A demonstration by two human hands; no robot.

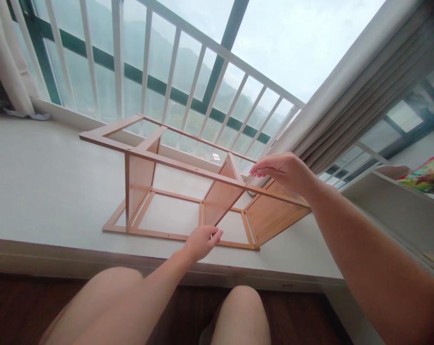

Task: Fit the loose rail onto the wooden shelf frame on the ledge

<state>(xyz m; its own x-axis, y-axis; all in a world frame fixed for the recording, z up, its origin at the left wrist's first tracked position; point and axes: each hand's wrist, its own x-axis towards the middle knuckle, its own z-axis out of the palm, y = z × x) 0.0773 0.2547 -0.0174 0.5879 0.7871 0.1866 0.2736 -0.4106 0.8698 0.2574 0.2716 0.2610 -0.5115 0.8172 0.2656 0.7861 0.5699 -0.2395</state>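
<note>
A wooden shelf frame [159,160] lies on its side on the white window ledge, with several boards set between its two ladder-like sides. Above the upper rail, at the joint with the middle board [224,191], my right hand [283,170] is closed in a pinch. From its fingertips a thin rod [250,179] points down at the rail; its exact kind is too small to tell. My left hand [202,242] is closed by the lower rail, below the middle board's near edge. Whatever its fingers hold, if anything, is hidden.
A white railing [173,72] and the window stand behind the frame. Grey curtains [346,100] hang at the right, a pale curtain [11,62] at the left. Bent knees [241,311] are below the ledge, over a dark floor. Colourful cloth [428,177] lies far right.
</note>
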